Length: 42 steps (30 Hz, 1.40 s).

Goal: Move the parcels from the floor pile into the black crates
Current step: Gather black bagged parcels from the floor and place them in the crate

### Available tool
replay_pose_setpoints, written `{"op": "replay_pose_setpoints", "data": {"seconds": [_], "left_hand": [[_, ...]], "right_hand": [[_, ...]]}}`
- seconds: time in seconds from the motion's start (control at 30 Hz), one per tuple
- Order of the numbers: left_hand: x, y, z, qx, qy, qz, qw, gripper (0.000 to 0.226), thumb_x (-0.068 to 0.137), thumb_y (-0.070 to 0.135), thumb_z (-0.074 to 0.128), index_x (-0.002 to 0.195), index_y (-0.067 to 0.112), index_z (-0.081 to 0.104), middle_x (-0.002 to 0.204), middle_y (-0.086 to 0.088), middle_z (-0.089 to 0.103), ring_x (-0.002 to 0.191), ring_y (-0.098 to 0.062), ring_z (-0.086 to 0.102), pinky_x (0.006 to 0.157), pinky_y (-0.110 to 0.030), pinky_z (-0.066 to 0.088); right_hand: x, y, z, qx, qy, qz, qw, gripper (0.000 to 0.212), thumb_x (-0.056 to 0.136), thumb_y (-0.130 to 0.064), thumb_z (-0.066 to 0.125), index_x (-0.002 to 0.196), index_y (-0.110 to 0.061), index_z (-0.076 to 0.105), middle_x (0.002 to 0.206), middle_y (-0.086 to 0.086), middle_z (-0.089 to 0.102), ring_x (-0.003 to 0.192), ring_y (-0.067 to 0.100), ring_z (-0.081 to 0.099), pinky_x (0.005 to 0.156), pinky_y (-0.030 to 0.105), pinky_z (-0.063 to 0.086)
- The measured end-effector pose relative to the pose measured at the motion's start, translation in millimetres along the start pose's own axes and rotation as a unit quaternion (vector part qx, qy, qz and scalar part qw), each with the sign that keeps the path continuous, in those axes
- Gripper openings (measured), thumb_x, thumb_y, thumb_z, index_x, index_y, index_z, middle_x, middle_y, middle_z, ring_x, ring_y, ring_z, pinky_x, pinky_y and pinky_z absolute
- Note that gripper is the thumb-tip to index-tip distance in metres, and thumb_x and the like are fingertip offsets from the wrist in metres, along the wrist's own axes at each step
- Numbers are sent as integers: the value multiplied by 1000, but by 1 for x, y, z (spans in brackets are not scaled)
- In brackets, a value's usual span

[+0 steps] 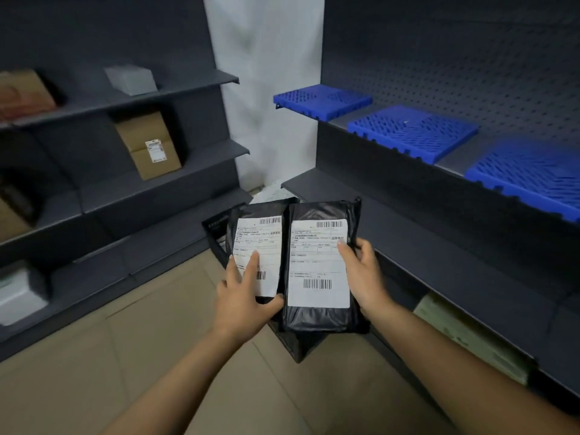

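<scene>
Under both hands, black crate (216,229) mostly hidden; left hand (243,296) and right hand (364,271) each grip a parcel (254,246), labels unreadable.

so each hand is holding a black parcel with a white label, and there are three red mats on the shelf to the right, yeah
Not quite: the mats are blue, not red. The head view shows three blue mats on the right-hand shelf. The rest holds: the left hand grips one black parcel and the right hand grips the other parcel, each with a white label.
</scene>
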<state>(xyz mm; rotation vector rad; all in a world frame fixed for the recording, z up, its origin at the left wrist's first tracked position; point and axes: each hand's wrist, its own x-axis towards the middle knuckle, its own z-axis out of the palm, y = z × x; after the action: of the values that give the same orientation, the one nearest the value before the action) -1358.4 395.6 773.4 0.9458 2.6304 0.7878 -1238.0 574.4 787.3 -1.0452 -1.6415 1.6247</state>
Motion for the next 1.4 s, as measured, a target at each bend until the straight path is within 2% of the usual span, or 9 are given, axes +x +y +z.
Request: {"op": "replay_pose_setpoints", "data": {"seconds": [0.17, 0.27, 0.4, 0.53, 0.63, 0.77, 0.97, 1.17, 1.4], "left_hand": [[52, -41, -29, 0, 35, -48, 998, 94, 78, 53, 61, 151, 40, 2, 160, -1, -4, 134, -31, 19, 109, -40, 26], [90, -80, -48, 0, 59, -67, 996, 95, 77, 54, 62, 151, 40, 3, 159, 0, -4, 128, -31, 22, 107, -39, 29], [149, -136, -85, 19, 78, -71, 994, 96, 75, 58, 60, 151, 39, 4, 159, 0, -5, 126, -31, 23, 105, -38, 30], [208, -182, -126, 53, 81, -57, 994, 99, 74, 63, 58, 151, 39, 1, 158, -1, -7, 125, -31, 24, 103, -38, 32], [255, -207, -148, 90, 79, -38, 992, 99, 73, 66, 57, 151, 38, 2, 158, -3, -6, 124, -32, 26, 102, -42, 34], [315, -221, -152, 93, 46, -30, 994, 98, 73, 66, 56, 150, 39, 1, 158, -2, -5, 126, -33, 24, 102, -46, 35], [433, -226, -143, 86, 6, -14, 996, 100, 69, 69, 51, 150, 39, 0, 157, -1, -6, 126, -33, 23, 103, -49, 33], [547, -230, -137, 69, -43, -19, 996, 100, 64, 70, 45, 149, 42, 1, 158, 1, -5, 129, -33, 21, 103, -46, 31], [656, -254, -123, 103, -106, -1, 989, 102, 61, 71, 45, 149, 41, 2, 158, 1, -5, 130, -36, 22, 102, -48, 35]], "right_hand": [[49, -2, 82, -98, -25, -5, 995, 24, 99, -36, 47, 98, -13, 54, 88, -1, 64, 80, 17, 60, 66, 31, 47], [83, -4, 140, -129, -58, -15, 990, 26, 99, -36, 47, 115, -16, 55, 106, 1, 66, 93, 18, 62, 79, 38, 54], [116, -9, 229, -103, -85, -24, 991, 71, 94, -27, 58, 152, -29, 16, 127, -7, 59, 110, 16, 59, 92, 37, 51], [144, -15, 310, -155, -101, -43, 982, 107, 77, -41, 76, 152, -39, -1, 134, -2, 42, 119, 14, 49, 98, 30, 42], [168, -21, 352, -200, -121, -26, 972, 115, 66, -52, 81, 151, -41, 5, 140, 4, 30, 126, 19, 43, 95, 27, 36], [214, -21, 386, -226, -120, -1, 967, 127, 57, -59, 83, 150, -42, -2, 149, 6, 16, 136, 24, 33, 105, 32, 33], [326, -10, 422, -252, -85, 37, 963, 130, 57, -71, 75, 149, -42, -12, 159, 4, -9, 146, 25, 15, 114, 41, 24], [435, -6, 445, -241, -86, 72, 964, 120, 64, -63, 75, 150, -42, -7, 158, 4, 0, 143, 28, 20, 114, 42, 27], [521, -5, 452, -313, -29, 83, 946, 119, 66, -66, 73, 151, -39, -6, 155, 5, 3, 140, 32, 24, 110, 41, 29]]}}
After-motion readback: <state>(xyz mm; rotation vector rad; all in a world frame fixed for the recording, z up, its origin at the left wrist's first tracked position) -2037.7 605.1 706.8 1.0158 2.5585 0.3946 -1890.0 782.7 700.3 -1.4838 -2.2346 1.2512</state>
